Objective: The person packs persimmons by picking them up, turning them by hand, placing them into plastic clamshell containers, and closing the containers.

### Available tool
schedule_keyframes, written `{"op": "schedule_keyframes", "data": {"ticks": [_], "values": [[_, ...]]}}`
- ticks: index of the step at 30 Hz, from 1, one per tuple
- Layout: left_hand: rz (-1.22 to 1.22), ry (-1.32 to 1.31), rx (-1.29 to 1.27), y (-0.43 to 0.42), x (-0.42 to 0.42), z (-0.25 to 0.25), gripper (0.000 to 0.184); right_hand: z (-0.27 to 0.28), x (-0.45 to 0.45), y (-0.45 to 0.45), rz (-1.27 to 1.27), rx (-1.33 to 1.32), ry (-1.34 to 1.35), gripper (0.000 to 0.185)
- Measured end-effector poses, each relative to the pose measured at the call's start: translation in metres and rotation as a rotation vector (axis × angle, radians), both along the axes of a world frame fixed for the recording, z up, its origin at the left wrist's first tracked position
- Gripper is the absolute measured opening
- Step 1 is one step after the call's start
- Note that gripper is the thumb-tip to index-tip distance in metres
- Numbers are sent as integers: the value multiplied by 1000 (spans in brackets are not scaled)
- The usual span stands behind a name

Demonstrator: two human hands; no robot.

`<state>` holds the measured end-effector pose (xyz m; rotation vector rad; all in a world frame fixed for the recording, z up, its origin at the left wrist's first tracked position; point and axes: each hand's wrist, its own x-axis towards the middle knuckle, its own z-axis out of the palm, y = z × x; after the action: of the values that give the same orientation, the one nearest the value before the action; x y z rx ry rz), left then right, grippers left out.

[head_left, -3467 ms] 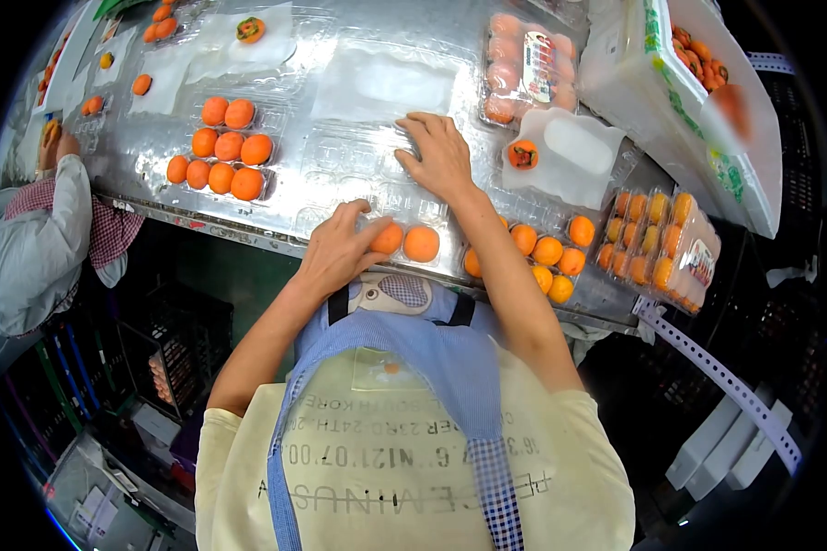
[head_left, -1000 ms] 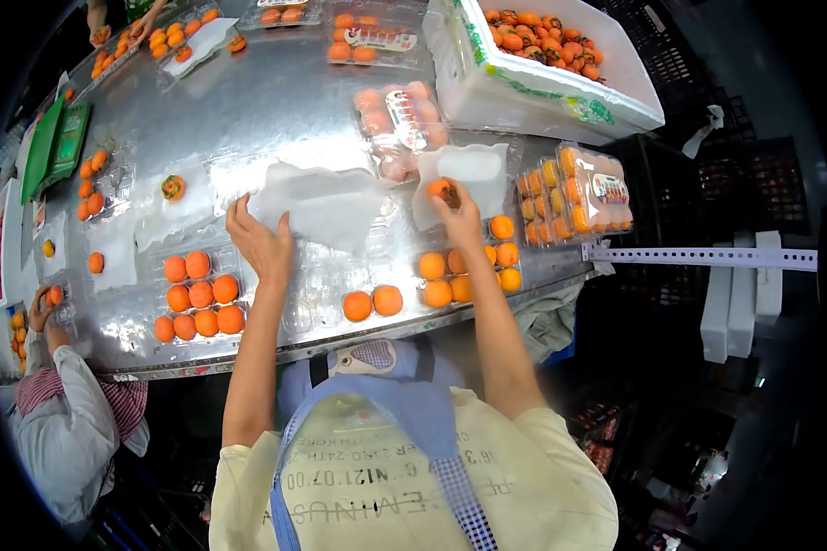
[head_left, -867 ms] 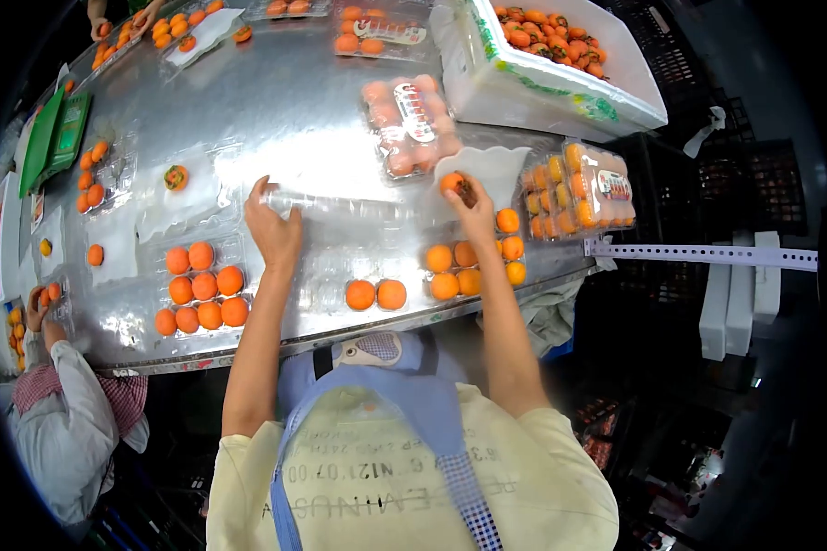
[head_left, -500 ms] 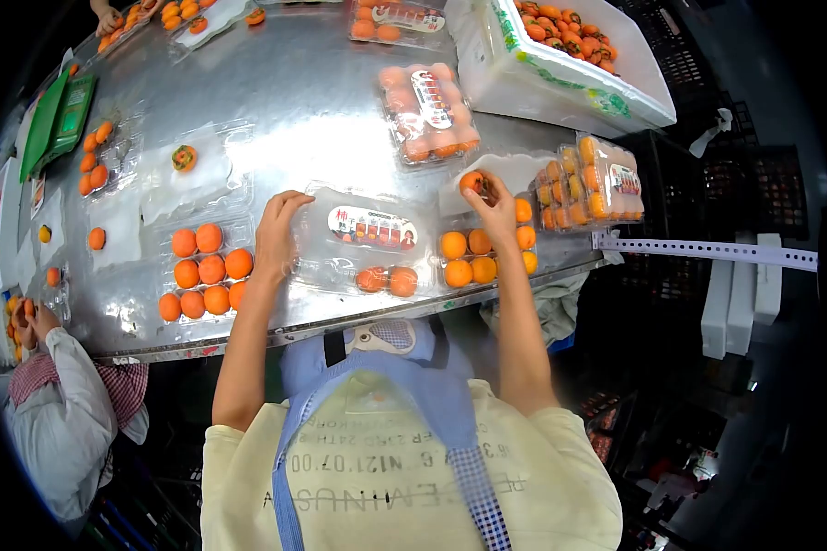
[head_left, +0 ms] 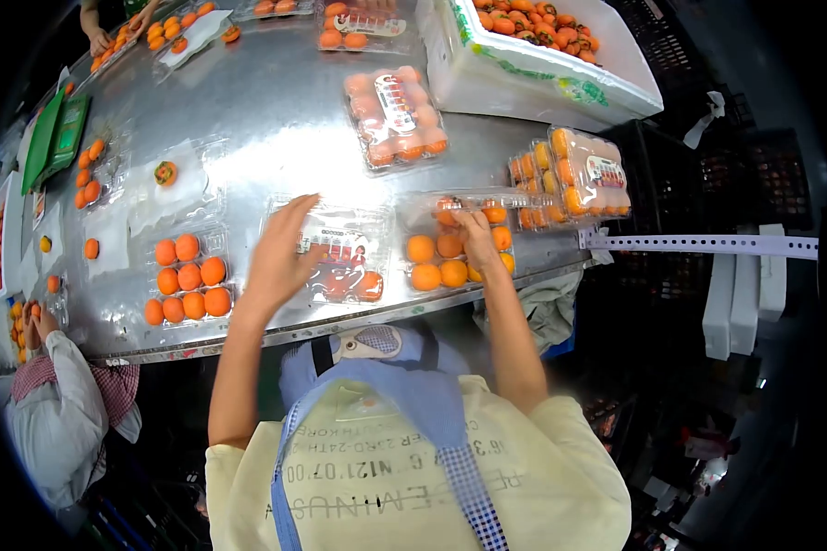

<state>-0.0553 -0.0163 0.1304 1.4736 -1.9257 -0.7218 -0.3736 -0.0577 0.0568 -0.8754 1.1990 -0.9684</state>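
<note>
My left hand (head_left: 283,254) reaches over a clear plastic box (head_left: 373,225), fingers stretched out above its left part. The box's printed label (head_left: 347,246) shows beside the hand, and persimmons (head_left: 369,286) are visible near its front edge. My right hand (head_left: 480,246) is at an open box of orange persimmons (head_left: 453,273). Its fingertips are closed against a persimmon (head_left: 447,208) in the back row, partly hiding that fruit. The open box's raised clear edge runs behind the fingers.
Filled labelled boxes (head_left: 397,118) lie farther back, and others (head_left: 590,174) stack at right. A white foam crate (head_left: 533,87) of persimmons stands behind. Rows of persimmons (head_left: 189,277) sit at left, beyond them a green scale (head_left: 62,133). Co-workers' hands (head_left: 101,41) show at the edges.
My right hand has brought the persimmon down into the box's back row. The left hand has moved from the box's left edge to over it, and the label now sits nearer me. The view shifted.
</note>
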Motion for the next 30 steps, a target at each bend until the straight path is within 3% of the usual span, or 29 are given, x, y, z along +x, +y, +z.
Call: {"op": "schedule_keyframes", "data": {"ticks": [4,6,9,13,16,17,21,23,26,29,30], "values": [[-182,46,-18,-39,-86,-32,80,6,-9,-2,87,2,-32,38],[-187,100,-122,-60,-117,-59,66,11,-11,-2,136,11,-222,44],[-67,431,225,-87,-136,-88,42,27,-19,5,141,104,-470,48],[161,600,225,-112,-151,-114,28,30,-41,21,81,149,-689,50],[240,624,233,-119,-157,-111,28,22,-57,31,29,160,-824,54],[249,526,309,-119,-155,-108,35,22,-61,33,-6,188,-813,54],[326,608,333,-129,-157,-138,46,18,-77,36,-38,245,-936,49],[363,579,401,-129,-161,-135,44,14,-84,37,-13,243,-955,46],[363,637,447,-124,-166,-121,39,34,-91,45,-251,290,-733,38],[390,724,465,-124,-169,-122,38,18,-125,53,-225,60,-460,29],[410,720,477,-127,-166,-133,38,16,-136,54,-191,106,-259,28]]}}
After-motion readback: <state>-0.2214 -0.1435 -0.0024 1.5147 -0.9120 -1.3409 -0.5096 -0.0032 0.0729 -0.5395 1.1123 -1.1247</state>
